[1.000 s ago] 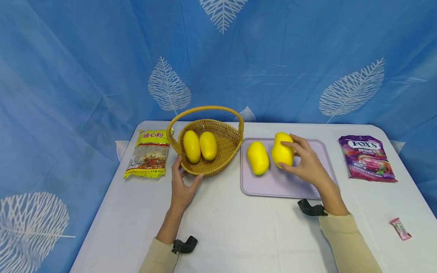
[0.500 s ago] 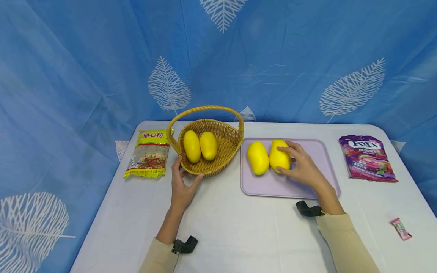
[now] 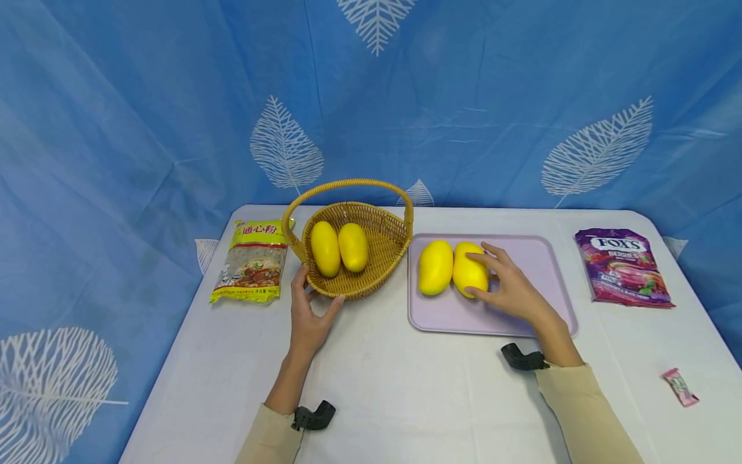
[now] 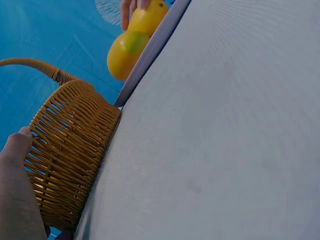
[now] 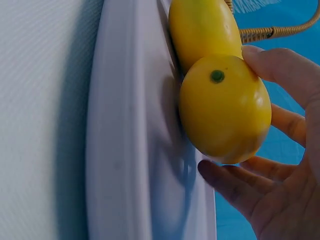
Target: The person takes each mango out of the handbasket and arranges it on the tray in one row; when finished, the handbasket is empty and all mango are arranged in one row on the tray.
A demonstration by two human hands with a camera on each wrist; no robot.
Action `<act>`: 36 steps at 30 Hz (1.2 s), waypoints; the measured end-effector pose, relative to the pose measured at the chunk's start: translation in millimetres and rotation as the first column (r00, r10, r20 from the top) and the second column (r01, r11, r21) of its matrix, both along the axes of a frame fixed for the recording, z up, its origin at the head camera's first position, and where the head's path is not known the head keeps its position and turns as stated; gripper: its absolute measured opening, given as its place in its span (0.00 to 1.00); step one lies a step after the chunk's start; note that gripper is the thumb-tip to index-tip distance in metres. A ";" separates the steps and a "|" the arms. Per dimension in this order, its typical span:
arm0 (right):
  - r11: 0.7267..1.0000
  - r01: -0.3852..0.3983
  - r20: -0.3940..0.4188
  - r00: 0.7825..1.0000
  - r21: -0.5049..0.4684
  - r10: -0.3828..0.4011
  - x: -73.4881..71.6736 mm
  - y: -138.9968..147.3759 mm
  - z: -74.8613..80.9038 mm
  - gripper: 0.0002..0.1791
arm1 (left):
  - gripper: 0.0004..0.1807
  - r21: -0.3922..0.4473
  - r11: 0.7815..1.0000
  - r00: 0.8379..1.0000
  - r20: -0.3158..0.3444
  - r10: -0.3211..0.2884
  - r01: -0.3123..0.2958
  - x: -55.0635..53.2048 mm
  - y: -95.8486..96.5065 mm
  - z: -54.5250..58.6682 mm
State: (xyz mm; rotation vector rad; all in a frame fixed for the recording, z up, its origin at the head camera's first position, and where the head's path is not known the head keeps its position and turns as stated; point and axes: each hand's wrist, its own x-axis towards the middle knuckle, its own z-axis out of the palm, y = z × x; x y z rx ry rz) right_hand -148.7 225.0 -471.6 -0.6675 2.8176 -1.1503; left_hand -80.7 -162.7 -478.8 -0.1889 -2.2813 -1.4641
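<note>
Head view, and my right hand (image 3: 513,287), loosely curved round one mango (image 3: 469,274), has just brought it against another mango (image 3: 435,267) on the tray (image 3: 533,258), placing seemingly almost done, left hand (image 3: 309,330) gripping the basket (image 3: 384,261).

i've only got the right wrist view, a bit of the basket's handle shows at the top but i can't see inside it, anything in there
Observer: Yes, the head view shows two yellow fruits side by side in the basket, toward its left end.
Operator: ok, and is anything touching the basket from outside
Observer: Yes, the left hand is against its near left side, with the thumb on the woven wall.
Operator: got it, is there a bag out on the right
Observer: Yes, a purple bag printed FOX'S lies to the right of the tray, apart from it.
</note>
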 end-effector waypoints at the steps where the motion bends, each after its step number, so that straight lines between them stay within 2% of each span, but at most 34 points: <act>1: 1.000 -0.001 -0.002 1.000 0.001 0.001 0.0 0.0 0.0 0.38 | 0.46 0.000 1.000 1.000 0.000 0.000 0.000 0.2 -0.1 0.1; 12: 1.000 0.006 -0.025 1.000 0.028 -0.005 0.4 -0.2 2.0 0.37 | 0.46 0.002 1.000 1.000 -0.016 -0.007 0.007 0.0 1.0 2.9; 20: 0.998 0.030 -0.054 0.998 0.047 -0.027 1.7 -0.5 5.5 0.37 | 0.46 0.018 1.000 1.000 -0.003 -0.005 0.005 -0.7 1.3 2.1; 25: 0.998 0.051 -0.139 0.989 0.042 -0.045 4.7 -6.1 20.5 0.38 | 0.46 0.023 1.000 1.000 0.002 -0.006 0.006 -0.8 1.1 -0.4; 29: 0.999 0.032 -0.203 0.979 0.008 -0.030 7.2 -16.2 38.1 0.38 | 0.46 0.024 1.000 1.000 0.006 0.000 0.000 -0.4 0.8 -0.9; 36: 1.000 -0.013 -0.239 0.971 -0.027 0.006 10.4 -37.8 57.0 0.37 | 0.46 0.027 1.000 1.000 0.005 0.002 -0.002 -0.3 0.7 -1.6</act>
